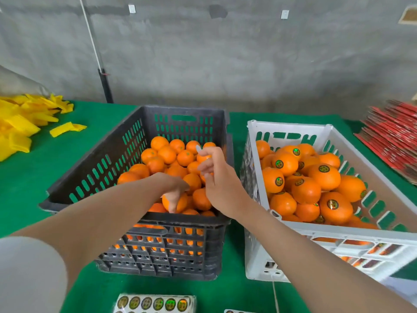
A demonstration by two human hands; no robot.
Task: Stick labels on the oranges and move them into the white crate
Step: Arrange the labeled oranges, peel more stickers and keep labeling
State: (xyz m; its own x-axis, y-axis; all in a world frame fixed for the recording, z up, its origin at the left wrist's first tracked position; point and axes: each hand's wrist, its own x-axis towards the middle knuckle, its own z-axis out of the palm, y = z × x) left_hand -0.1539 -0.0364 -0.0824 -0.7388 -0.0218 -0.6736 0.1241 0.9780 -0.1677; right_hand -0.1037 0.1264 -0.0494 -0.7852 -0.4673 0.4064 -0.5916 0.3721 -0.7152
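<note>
While left hand [174,187] clasps round glossy orange [183,202], right hand [222,184] pinches thin pale strip [198,149].

Yellow foam nets [20,123] lie far left on the green cloth [33,177], flattened red cartons [392,141] far right.

Dimpled, slightly glossy oranges [167,154] fill a matt black plastic crate [191,220] and a smooth white plastic crate [338,233] on fuzzy green cloth [33,188]; label sheets [155,303] gleam iridescent.
</note>
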